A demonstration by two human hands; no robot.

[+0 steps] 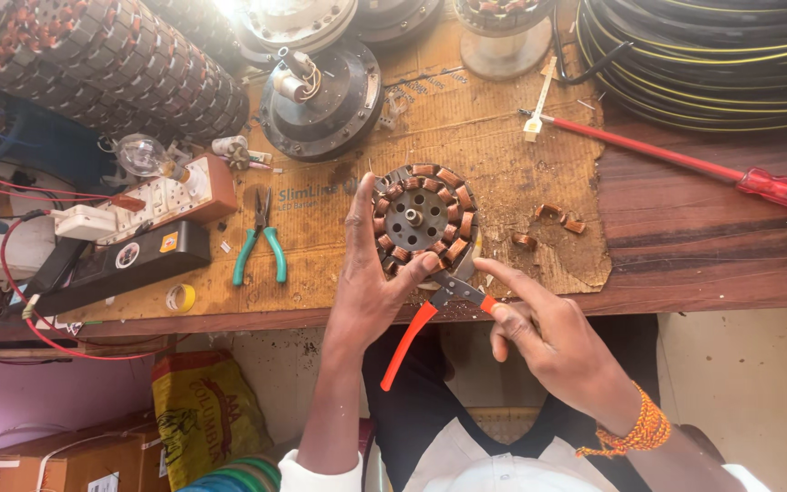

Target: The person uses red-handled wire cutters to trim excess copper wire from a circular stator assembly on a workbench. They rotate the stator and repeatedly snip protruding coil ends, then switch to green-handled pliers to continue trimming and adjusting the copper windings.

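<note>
A round fan stator (421, 217) with copper coils around its rim stands tilted at the table's front edge. My left hand (371, 282) grips it from below, thumb on its left rim and fingers on its lower edge. My right hand (539, 333) holds orange-handled cutting pliers (430, 314), whose jaws meet the stator's lower right coils.
Green-handled pliers (261, 241) lie on the cardboard mat (521, 173). Cut copper coil pieces (553, 219) sit to the right of the stator. A red screwdriver (685, 164), a fan motor housing (321, 96), a switch board (152, 205) and coiled cables (712, 55) crowd the wooden table (712, 246).
</note>
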